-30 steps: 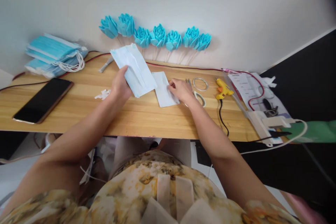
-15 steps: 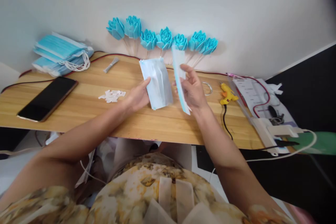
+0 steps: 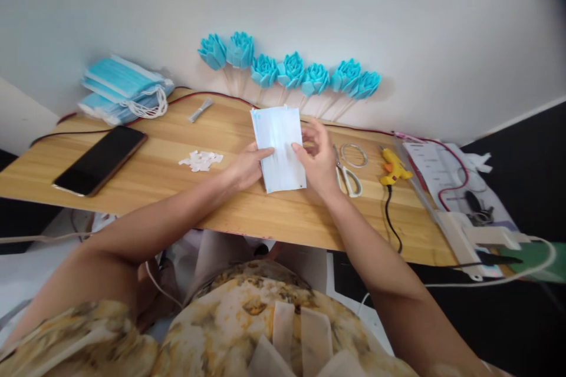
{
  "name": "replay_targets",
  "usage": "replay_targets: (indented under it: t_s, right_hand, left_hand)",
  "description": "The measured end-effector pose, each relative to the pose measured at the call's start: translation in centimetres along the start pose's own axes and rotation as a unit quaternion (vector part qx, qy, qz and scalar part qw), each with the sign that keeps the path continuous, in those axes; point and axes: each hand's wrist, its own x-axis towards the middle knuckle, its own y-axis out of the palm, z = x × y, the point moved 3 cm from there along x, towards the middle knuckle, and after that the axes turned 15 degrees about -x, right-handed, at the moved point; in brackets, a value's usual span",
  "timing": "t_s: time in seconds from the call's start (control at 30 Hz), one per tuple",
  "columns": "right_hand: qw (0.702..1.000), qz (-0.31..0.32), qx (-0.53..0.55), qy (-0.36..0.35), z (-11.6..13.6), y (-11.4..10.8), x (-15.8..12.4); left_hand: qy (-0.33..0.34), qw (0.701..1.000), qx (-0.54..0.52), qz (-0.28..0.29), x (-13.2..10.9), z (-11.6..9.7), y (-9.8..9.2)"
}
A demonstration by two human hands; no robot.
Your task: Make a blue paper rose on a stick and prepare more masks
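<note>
Both hands are working over the wooden tabletop (image 3: pixel 247 221), holding pale blue face-mask fabric sheets (image 3: pixel 283 159) upright-ish, front and centre, just in from the near edge. From here I'm seeing the sheets overlapping; can't tell how many.

Left hand (image 3: pixel 247 166) is grasping the left edge, thumb lying on the near face, other fingers mostly hidden behind. Right hand (image 3: pixel 319 159) is gripping the right edge, thumb pressing on the face, fingers curling at the side. Neither is letting go.

Left of the hands: small white scraps (image 3: pixel 201 160) are lying loose in a pile, a black smartphone (image 3: pixel 101 160) is resting at an angle, and a stack of blue face masks (image 3: pixel 121 85) is sitting at the back, white ear loops (image 3: pixel 148 104) spilling toward the phone.

Behind: seven blue flowers (image 3: pixel 290 70) on thin sticks are leaning against the wall (image 3: pixel 283 0) in a row.

Right: scissors (image 3: pixel 339 168) are lying just beside the right hand, partly covered by it; a wire coil (image 3: pixel 354 165) is sitting just behind them. Further right, a yellow glue gun (image 3: pixel 393 168) is trailing its black cord (image 3: pixel 387 212) toward the near edge.
</note>
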Motion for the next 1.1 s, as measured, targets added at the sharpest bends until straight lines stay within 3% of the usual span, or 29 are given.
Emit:
replay_targets:
  t_s: [0.07, 0.13, 0.2, 0.23, 0.33, 0.4, 0.43, 0.5, 0.57, 0.63, 0.7, 0.77, 0.87, 1.1]
  right_hand:
    - [1.000, 0.007, 0.024, 0.010, 0.0, -0.3, 0.3]
    - [0.989, 0.089, 0.100, 0.060, -0.2, 0.1, 0.4]
    - [0.958, 0.188, 0.166, 0.139, -0.5, 0.9, 0.1]
    - [0.946, 0.206, 0.184, 0.168, -0.6, 1.0, 0.0]
    - [0.940, 0.170, 0.224, 0.194, -0.3, 0.0, 0.0]
    - [0.941, 0.130, 0.247, 0.190, -0.2, -1.4, 0.3]
    - [0.943, 0.113, 0.251, 0.189, -0.2, -2.1, 0.4]
    - [0.950, 0.112, 0.226, 0.185, -0.4, -3.0, 0.7]
    - [0.964, 0.160, 0.120, 0.175, -0.9, -2.7, 0.9]
    - [0.967, 0.207, -0.034, 0.147, -1.5, -1.4, 0.9]
    - [0.959, 0.227, -0.125, 0.118, -2.0, 0.0, 0.9]
    - [0.954, 0.234, -0.150, 0.114, -2.4, 1.1, 0.8]
    - [0.948, 0.240, -0.167, 0.126, -2.8, 1.6, 0.6]
    - [0.945, 0.238, -0.189, 0.122, -3.0, 1.3, 0.4]
  left_hand:
    - [0.018, 1.000, 0.020, 0.001, 0.2, -0.1, -0.4]
    - [0.039, 0.997, 0.060, 0.020, 0.4, -0.2, -0.4]
    - [0.073, 0.987, 0.137, 0.035, 0.4, -0.7, -0.3]
    - [0.097, 0.977, 0.188, 0.042, 0.3, -1.1, -0.1]
    - [0.133, 0.926, 0.335, 0.110, 0.0, -3.2, 1.2]
    - [0.124, 0.895, 0.394, 0.170, 0.0, -5.9, 2.1]
    - [0.129, 0.885, 0.414, 0.169, 0.2, -7.8, 2.1]
    - [0.215, 0.846, 0.482, 0.075, 0.8, -13.1, 1.2]
    - [0.297, 0.762, 0.571, -0.076, 1.3, -19.0, -1.0]
    - [0.305, 0.665, 0.642, -0.231, 1.5, -24.2, -4.1]
    - [0.258, 0.583, 0.687, -0.349, 1.4, -28.0, -7.5]
    - [0.219, 0.579, 0.689, -0.377, 1.0, -30.0, -10.2]
    - [0.152, 0.603, 0.691, -0.369, 0.8, -30.3, -12.8]
    - [0.137, 0.611, 0.679, -0.383, 2.0, -29.3, -13.8]
